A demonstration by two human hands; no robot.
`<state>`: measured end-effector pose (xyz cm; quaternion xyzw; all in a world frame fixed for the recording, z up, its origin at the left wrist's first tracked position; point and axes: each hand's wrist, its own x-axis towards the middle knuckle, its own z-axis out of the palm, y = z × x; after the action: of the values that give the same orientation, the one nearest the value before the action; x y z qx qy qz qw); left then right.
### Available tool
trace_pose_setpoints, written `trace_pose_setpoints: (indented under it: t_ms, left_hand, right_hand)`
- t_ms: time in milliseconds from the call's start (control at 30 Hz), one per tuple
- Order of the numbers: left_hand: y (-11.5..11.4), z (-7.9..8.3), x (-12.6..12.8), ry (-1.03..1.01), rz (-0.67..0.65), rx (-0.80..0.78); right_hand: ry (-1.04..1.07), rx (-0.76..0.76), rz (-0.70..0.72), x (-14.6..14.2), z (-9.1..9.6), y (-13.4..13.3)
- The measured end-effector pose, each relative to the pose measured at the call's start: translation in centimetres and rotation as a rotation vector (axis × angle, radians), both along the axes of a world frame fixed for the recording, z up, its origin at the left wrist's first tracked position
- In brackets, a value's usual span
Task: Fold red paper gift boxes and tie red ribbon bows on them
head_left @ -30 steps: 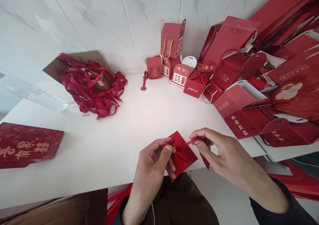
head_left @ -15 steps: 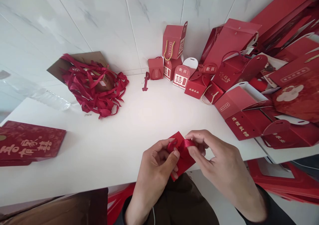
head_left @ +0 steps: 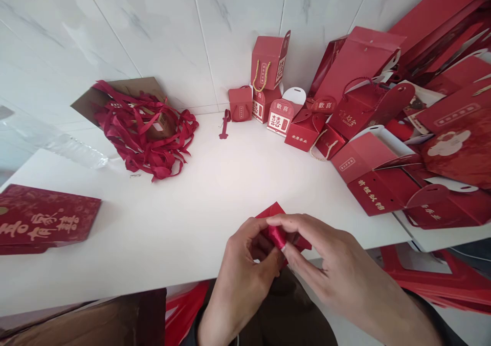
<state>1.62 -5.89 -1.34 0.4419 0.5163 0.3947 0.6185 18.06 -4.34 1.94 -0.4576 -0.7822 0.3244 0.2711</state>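
Both my hands meet over a small red paper box [head_left: 270, 212] at the near edge of the white table [head_left: 199, 192]. My left hand [head_left: 241, 269] grips the box from below with fingers curled. My right hand [head_left: 326, 256] pinches a red ribbon [head_left: 276, 235] against the box, its fingertips touching my left thumb. Most of the box is hidden under my fingers.
A heap of dark red ribbons [head_left: 143, 131] lies on brown card at the back left. Several small red gift boxes [head_left: 276, 106] stand against the tiled wall. Larger red bags and boxes [head_left: 402, 131] pile up at the right. A flat red package [head_left: 42, 221] lies at the left.
My right hand pulled the ribbon out to the right, then brought it back over the box. Both hands have closed together and now cover most of the box.
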Motion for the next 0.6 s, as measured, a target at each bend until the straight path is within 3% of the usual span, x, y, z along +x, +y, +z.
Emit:
trace_pose_setpoints:
  t_ms: [300,600]
  left_hand:
    - [0.6,0.0,0.0,0.015,-0.013,0.001]
    - [1.0,-0.2,-0.2,-0.071,0.002,-0.027]
  right_hand:
    - [-0.024,0.03,-0.115,0.7,-0.9,0.4]
    - [-0.008,-0.109,-0.137,0.2,-1.2,1.6]
